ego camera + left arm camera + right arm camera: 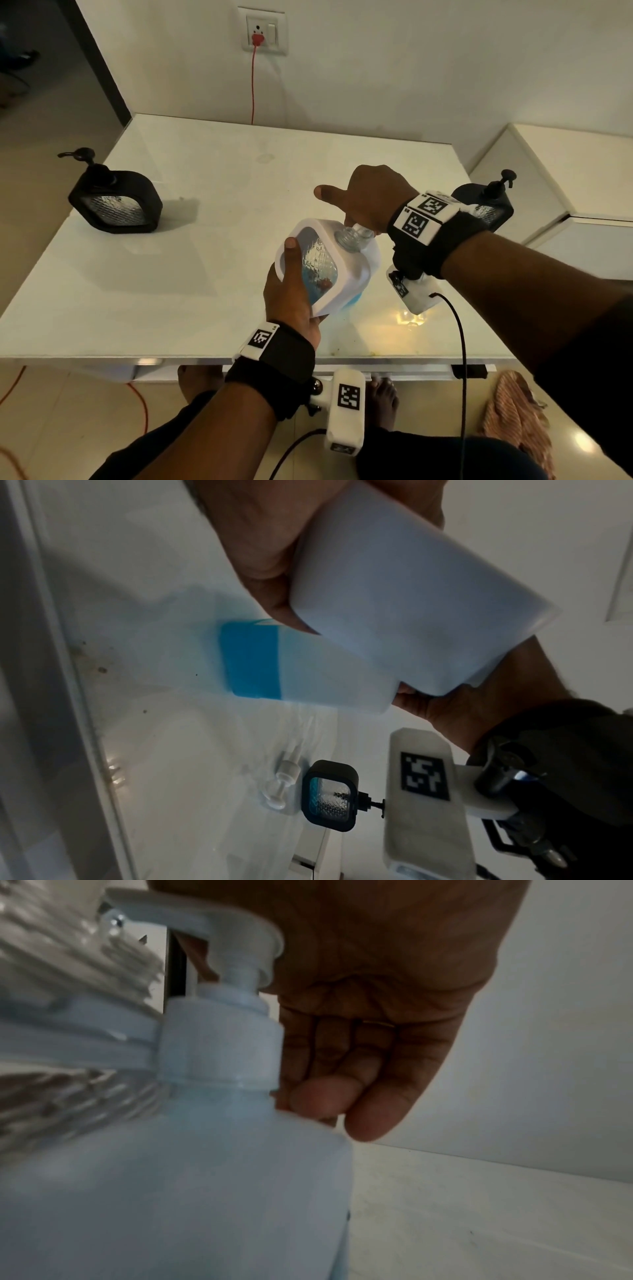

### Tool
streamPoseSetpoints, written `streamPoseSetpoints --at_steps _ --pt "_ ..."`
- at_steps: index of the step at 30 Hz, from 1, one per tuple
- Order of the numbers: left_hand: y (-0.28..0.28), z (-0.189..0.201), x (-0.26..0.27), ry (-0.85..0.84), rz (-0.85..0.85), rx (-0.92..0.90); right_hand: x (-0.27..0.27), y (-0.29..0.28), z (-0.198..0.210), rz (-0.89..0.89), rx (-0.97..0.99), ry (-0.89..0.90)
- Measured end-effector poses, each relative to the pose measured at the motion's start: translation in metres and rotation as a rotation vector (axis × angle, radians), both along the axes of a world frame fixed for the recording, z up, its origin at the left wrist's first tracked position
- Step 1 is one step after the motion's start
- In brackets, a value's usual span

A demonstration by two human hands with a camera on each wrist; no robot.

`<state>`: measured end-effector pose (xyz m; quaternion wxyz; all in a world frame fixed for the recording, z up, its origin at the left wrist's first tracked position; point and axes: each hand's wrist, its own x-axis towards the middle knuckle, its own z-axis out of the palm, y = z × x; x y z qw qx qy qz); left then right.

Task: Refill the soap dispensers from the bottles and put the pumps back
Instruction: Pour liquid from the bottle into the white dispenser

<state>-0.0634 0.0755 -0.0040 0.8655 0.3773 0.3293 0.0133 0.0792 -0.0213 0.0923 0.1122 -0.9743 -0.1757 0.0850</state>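
Now left hand [291,301] fingers grasping tilted white dispenser [322,270], right hand [373,198] fingers grasping pump bottle [192,1191].

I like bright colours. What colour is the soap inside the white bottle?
Blue. The soap sits at the bottom of the white bottle, clearest in the left wrist view.

My left hand [294,294] grips a white dispenser [325,270] from below, thumb across its front. My right hand [370,198] curls fingers over a pump bottle's [192,1177] top, thumb out.
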Motion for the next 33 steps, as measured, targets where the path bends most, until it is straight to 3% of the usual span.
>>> streamPoseSetpoints --at_steps 5,12,20,28,33 --pt "-0.001 0.000 0.000 0.004 0.002 0.002 0.003 0.000 -0.007 -0.011 -0.011 -0.038" --pt "0.000 -0.001 0.001 0.003 -0.023 0.016 -0.001 -0.003 0.009 0.016 -0.004 0.095" --pt "0.002 -0.005 0.001 0.015 -0.005 0.006 0.003 -0.002 -0.007 -0.008 -0.010 -0.067" --pt "-0.001 -0.003 0.001 0.010 -0.015 0.006 -0.002 -0.001 0.007 -0.014 0.009 0.067" --pt "-0.001 -0.004 0.001 0.001 0.001 -0.004 0.000 0.000 0.002 -0.012 0.000 -0.005"
